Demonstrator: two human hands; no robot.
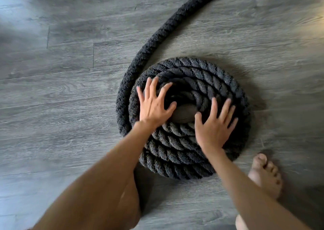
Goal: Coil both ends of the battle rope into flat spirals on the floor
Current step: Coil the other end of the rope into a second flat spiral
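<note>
Both hands lie flat on the coil, fingers spread wide — neither grips anything. The left hand presses the inner turns left of centre, its fingertips reaching the upper-left rings. The right hand rests on the turns to the right, thumb near the smooth end cap at the heart of the spiral. The battle rope sits just right of the frame's centre on the grey plank floor, its loose tail curving off to the upper right — a bare foot stands at lower right.
</note>
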